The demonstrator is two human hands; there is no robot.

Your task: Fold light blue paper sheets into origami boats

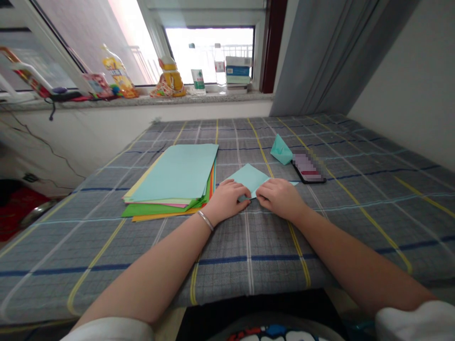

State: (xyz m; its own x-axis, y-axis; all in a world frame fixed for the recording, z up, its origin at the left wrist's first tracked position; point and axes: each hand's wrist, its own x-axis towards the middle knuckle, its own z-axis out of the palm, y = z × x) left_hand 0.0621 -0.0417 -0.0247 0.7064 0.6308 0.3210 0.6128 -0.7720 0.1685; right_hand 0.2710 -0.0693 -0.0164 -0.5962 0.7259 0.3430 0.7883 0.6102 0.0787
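A light blue sheet of paper (250,177), partly folded, lies on the checked grey cloth (249,246) in front of me. My left hand (227,200), with a thin bracelet on the wrist, rests curled on the sheet's near left edge. My right hand (280,198) presses its fingertips on the near right edge. The two hands almost touch at the fold. The paper's near part is hidden under my fingers.
A stack of coloured paper (174,182) with a light blue top sheet lies to the left. A folded light blue paper shape (281,149) and a phone (308,167) lie behind my right hand. Bottles and boxes (170,78) stand on the window sill.
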